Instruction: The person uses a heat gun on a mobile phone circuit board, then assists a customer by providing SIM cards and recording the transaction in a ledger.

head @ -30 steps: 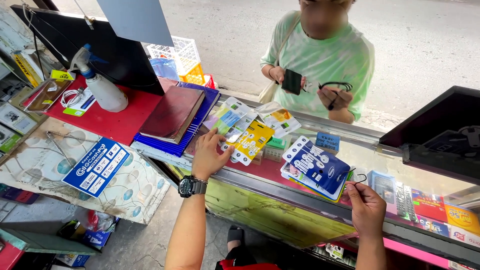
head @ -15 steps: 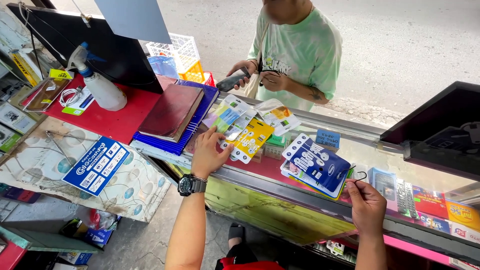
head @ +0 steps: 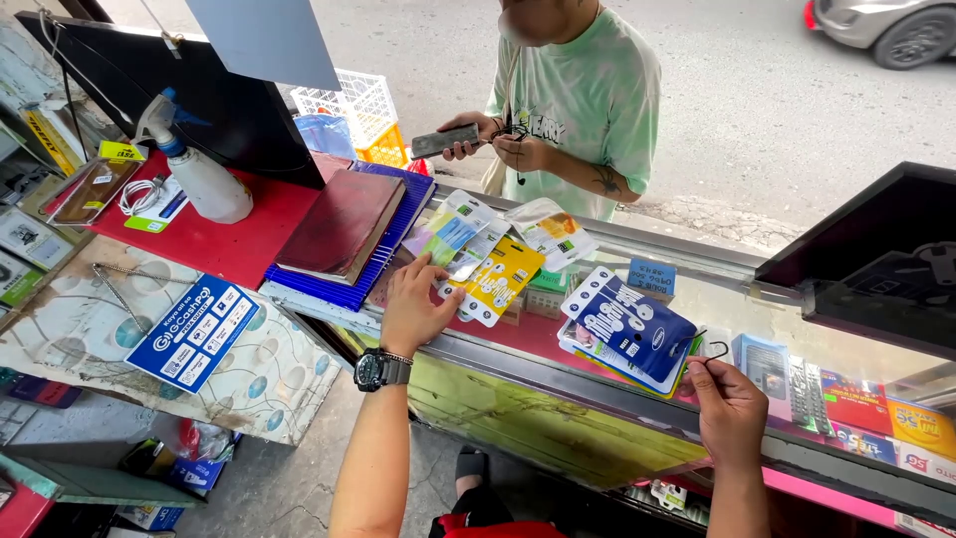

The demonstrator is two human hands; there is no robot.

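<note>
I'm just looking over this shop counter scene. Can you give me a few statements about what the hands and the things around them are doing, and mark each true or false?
1. The left hand rests on a fan of card packets spread on the glass counter. True.
2. The right hand holds a spray bottle. False: the spray bottle stands untouched on the red mat; the right hand pinches a small black loop beside the blue card stack.
3. A black wristwatch is on the left wrist. True.
4. The customer across the counter stands empty-handed. False: they hold a phone.
</note>
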